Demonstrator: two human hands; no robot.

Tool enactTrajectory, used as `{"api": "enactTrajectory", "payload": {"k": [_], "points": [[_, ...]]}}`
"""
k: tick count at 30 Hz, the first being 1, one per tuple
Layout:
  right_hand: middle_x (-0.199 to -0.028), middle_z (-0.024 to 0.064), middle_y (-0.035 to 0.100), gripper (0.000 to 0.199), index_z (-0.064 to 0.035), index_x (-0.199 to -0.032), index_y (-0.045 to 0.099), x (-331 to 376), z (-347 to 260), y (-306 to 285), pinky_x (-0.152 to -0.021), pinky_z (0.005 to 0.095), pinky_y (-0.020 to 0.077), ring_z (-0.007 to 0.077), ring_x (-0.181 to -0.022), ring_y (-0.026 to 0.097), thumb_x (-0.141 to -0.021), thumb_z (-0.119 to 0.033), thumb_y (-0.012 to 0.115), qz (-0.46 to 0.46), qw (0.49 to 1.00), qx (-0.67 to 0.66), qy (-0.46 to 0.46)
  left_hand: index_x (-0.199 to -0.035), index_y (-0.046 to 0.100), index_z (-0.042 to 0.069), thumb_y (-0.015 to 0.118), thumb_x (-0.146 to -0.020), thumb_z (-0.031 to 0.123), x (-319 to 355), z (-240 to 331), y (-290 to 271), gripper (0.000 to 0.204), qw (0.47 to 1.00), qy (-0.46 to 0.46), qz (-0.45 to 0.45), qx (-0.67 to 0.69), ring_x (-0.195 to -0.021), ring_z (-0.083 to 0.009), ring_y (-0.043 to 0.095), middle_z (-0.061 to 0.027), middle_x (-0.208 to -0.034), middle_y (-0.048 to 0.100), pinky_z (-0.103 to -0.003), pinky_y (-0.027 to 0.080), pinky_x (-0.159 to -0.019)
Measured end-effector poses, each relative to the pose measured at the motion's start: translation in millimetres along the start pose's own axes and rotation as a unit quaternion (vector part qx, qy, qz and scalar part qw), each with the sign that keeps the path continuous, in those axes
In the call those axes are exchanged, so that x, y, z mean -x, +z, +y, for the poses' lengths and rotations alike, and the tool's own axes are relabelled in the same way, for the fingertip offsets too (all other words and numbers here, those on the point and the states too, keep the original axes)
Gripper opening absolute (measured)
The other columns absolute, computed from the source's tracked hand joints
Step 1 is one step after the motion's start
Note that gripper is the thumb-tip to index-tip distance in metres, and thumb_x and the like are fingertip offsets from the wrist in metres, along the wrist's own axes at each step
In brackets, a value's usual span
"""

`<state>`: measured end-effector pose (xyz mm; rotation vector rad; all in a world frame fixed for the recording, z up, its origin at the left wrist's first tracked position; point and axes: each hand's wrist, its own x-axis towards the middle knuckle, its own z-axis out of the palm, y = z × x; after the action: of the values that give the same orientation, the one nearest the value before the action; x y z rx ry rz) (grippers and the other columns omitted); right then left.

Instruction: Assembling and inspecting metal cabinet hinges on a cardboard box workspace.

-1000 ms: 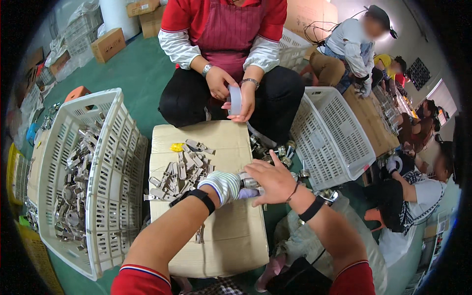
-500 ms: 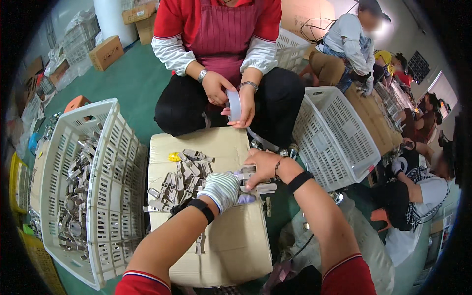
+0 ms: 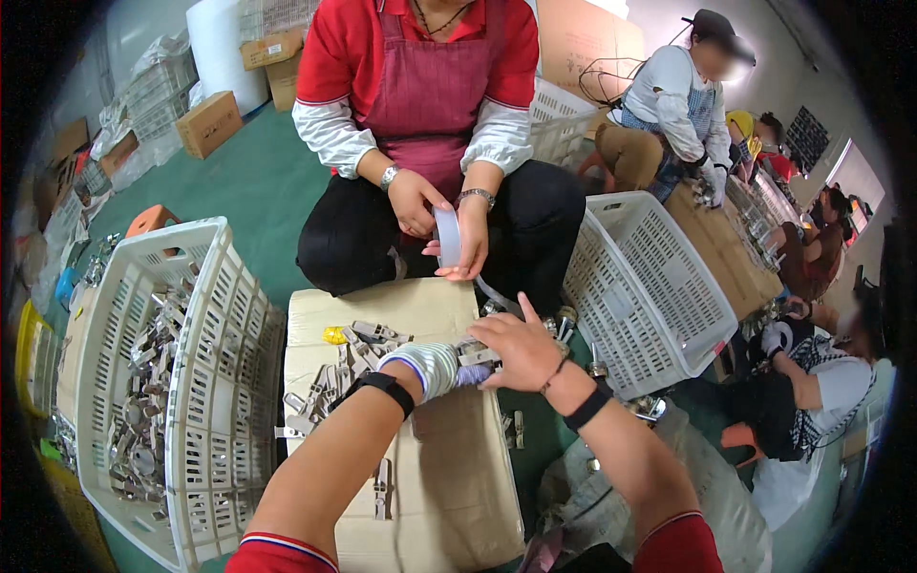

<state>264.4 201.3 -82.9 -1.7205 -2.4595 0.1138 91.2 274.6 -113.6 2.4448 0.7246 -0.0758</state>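
My left hand point(image 3: 432, 368), in a white knit glove, grips a small grey metal part point(image 3: 475, 355) over the right side of a cardboard box top point(image 3: 458, 458). Right against it, my bare right hand point(image 3: 521, 346) closes its fingers on the same part, thumb pointing up. A heap of similar metal parts point(image 3: 339, 372) lies on the box just left of my hands, with a small yellow piece point(image 3: 333, 335) at its far edge. Opposite me sits a person in a red top and apron holding a roll of tape point(image 3: 447, 237) in both hands.
A white slotted basket point(image 3: 205, 382) holding several metal parts stands at my left. Another white basket point(image 3: 650, 286) leans tilted at the right, with loose parts point(image 3: 597, 368) on the green floor by it. More people work at the far right. Cardboard boxes point(image 3: 208, 122) sit behind.
My right hand has drawn in from an open spread over the parts to close on the piece held by my gloved left hand. The view has shifted slightly.
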Motion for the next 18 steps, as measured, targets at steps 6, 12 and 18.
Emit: {"api": "enactTrajectory", "payload": {"k": [6, 12, 18], "points": [[-0.114, 0.0068, 0.057, 0.074, -0.016, -0.115, 0.057, -41.4, 20.6, -4.0, -0.104, 0.0569, 0.0139, 0.0237, -0.11, 0.051, -0.051, -0.049, 0.075, -0.155, 0.984, -0.072, 0.044, -0.114, 0.051, 0.008, 0.043, -0.082, 0.06, 15.5, 0.5, -10.7, 0.062, 0.999, 0.014, 0.031, 0.031, -0.091, -0.0342, 0.058, -0.022, -0.101, 0.059, -0.039, 0.045, -0.08], [-0.124, 0.0095, 0.048, 0.08, -0.0165, -0.118, 0.057, -67.1, 37.4, -3.5, -0.1, 0.0524, 0.0211, 0.0271, -0.119, 0.04, -0.051, -0.058, 0.071, -0.236, 0.96, -0.134, 0.072, -0.107, 0.057, 0.013, 0.05, -0.075, 0.064, 5.6, 20.0, -16.0, 0.061, 0.988, -0.099, 0.017, -0.115, -0.081, -0.0333, 0.061, -0.0166, -0.086, 0.064, -0.042, 0.047, -0.071], [-0.128, 0.0087, 0.043, 0.076, -0.0116, -0.124, 0.05, -61.3, 38.5, -9.0, -0.105, 0.0564, 0.0097, 0.024, -0.123, 0.036, -0.06, -0.049, 0.069, -0.165, 0.98, -0.099, 0.04, -0.115, 0.055, 0.018, 0.046, -0.079, 0.062, -9.2, 4.2, -32.7, 0.057, 0.996, -0.07, 0.013, -0.058, -0.09, -0.0336, 0.059, -0.0146, -0.098, 0.063, -0.04, 0.045, -0.079]]}}
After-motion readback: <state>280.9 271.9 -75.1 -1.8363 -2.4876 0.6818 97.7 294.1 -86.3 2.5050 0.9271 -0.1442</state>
